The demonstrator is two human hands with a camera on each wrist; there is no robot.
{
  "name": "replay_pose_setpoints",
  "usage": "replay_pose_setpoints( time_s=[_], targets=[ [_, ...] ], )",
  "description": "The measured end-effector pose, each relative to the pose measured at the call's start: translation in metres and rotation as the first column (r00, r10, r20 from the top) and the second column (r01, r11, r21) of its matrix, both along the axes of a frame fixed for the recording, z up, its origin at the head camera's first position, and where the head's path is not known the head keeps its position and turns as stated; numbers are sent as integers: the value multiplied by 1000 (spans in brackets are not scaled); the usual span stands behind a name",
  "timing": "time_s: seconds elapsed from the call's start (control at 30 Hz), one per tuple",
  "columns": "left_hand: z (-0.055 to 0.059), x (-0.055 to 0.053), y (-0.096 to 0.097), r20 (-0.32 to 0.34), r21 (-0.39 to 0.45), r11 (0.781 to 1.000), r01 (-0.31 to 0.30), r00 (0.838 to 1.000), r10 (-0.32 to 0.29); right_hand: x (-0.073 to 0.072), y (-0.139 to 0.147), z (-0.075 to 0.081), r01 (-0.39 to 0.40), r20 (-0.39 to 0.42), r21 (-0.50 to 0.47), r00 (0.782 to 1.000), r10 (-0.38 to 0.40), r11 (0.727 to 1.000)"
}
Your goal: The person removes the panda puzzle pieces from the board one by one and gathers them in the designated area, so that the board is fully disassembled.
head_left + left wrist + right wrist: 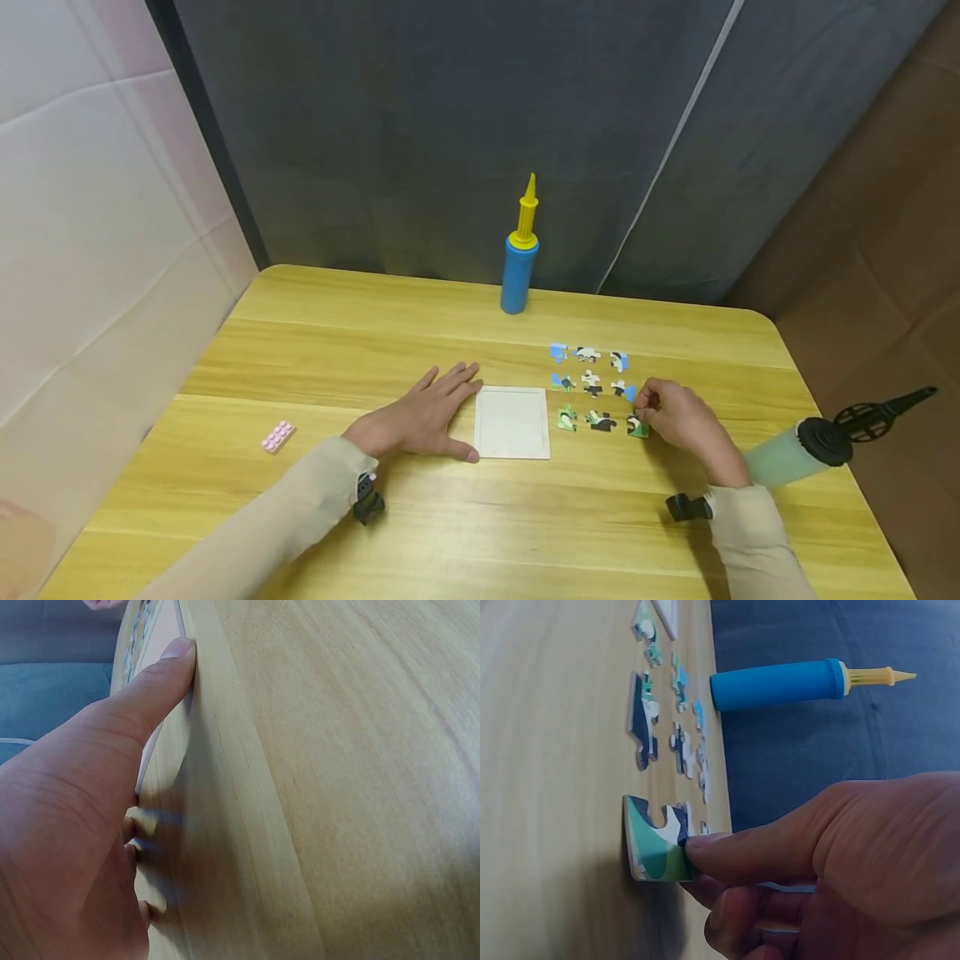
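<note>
My left hand (431,417) lies flat with fingers spread along the left edge of a white square puzzle frame (513,423). Its thumb touches the frame's near left corner. With thumb and finger, my right hand (682,421) pinches a green, white and black corner puzzle piece (658,844) at its edge. This piece sits at the near right of several panda-patterned puzzle pieces, laid in three spaced rows right of the frame. A black-and-green piece (600,420) lies beside it, and a blue-edged piece (619,361) is in the far row.
A blue hand pump (515,279) with a yellow nozzle stands at the table's back edge. A pale green bottle (783,457) with a black lid is by my right wrist. A pink toy brick (278,437) lies left on the wooden table (465,533).
</note>
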State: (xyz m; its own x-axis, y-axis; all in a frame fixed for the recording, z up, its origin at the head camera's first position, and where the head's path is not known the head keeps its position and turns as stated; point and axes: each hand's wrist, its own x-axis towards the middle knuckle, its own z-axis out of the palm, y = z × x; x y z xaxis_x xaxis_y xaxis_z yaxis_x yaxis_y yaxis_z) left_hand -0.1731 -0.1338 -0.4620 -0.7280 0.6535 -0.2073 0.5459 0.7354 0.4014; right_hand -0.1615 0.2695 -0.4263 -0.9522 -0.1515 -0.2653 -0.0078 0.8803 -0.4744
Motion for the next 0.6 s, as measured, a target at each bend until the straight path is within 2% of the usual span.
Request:
replay_pose_setpoints(
  time_s=[0.27, 0.6],
  targets=[
    [0, -1, 3, -3, -20, 1000, 4, 1000, -4, 1, 1, -6, 11, 4, 18, 1000, -11, 1000],
    [0, -2, 0, -2, -13, 1000, 3, 1000, -3, 3, -7, -4, -2, -20, 1, 1000, 2, 1000]
  ],
)
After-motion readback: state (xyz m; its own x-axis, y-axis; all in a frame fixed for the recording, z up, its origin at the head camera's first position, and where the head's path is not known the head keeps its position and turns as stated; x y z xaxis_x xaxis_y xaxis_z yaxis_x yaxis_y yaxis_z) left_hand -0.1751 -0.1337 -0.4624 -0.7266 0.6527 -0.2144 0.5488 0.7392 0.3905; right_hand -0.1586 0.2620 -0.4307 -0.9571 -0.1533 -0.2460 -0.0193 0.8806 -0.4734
